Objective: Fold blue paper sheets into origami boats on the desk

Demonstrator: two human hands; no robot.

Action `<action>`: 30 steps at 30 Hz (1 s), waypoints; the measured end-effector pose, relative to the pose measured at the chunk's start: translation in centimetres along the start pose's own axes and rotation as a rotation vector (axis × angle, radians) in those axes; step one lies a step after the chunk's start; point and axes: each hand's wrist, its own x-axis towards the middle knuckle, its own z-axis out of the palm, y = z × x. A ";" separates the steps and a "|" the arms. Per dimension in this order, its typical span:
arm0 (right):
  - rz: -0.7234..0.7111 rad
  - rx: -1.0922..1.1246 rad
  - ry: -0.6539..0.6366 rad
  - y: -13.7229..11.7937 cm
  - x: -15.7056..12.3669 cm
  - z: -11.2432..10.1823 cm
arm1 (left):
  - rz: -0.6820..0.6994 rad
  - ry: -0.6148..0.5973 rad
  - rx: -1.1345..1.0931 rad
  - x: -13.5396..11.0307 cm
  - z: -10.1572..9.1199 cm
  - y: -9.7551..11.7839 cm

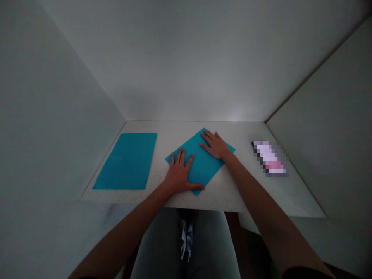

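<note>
A turquoise sheet of paper (200,161) lies turned at an angle in the middle of the white desk (232,197). My left hand (180,174) rests flat on its near left part, fingers stretched out and slightly apart. My right hand (215,145) lies flat on its far right part, fingers spread and pointing left. Neither hand holds anything. A second turquoise sheet (126,161) lies flat to the left, apart from both hands.
A blurred-out phone-like object (270,158) lies at the right side of the desk. White walls close in the desk on the left, back and right. My legs show below the desk's front edge.
</note>
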 end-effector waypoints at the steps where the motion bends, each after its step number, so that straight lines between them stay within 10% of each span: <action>1: -0.004 -0.009 -0.013 0.2 0.0 -0.1 | -0.017 -0.013 0.001 -0.3 -0.1 0.2; 13: 0.268 -0.121 0.170 -3.2 -12.0 -0.8 | -0.174 -0.228 -0.071 0.3 -3.1 1.9; 17: 0.346 -0.053 0.131 -6.8 -16.1 -0.1 | -0.372 -0.092 -0.090 1.0 -4.7 1.7; 30: 0.266 0.017 0.086 -8.7 -17.7 -0.9 | -0.577 -0.065 -0.350 0.1 -6.1 -0.7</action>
